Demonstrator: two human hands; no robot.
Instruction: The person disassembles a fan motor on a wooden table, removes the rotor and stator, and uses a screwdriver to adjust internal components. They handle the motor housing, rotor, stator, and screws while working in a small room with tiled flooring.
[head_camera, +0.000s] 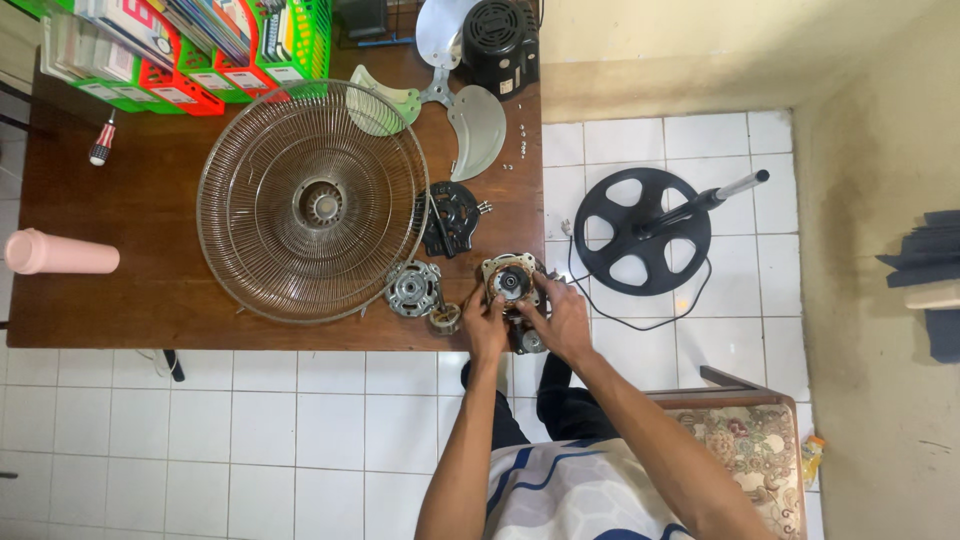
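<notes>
Both my hands are on a fan motor assembly (511, 281) at the near right edge of the wooden table (120, 290). My left hand (484, 325) grips its left side and my right hand (562, 318) holds its right side. The motor's round metal face with a dark centre points up. Just left of it lie a silver motor end cover (413, 288) and a small round part (445, 318). A black plastic motor housing piece (451, 217) lies behind.
A round wire fan guard (312, 201) fills the table's middle. Behind it lie a fan blade (440, 95) and a black motor cover (500, 45). Coloured file trays (190, 50), a screwdriver (102, 140) and a pink bottle (60, 253) are at left. A black fan stand (642, 230) lies on the tiled floor.
</notes>
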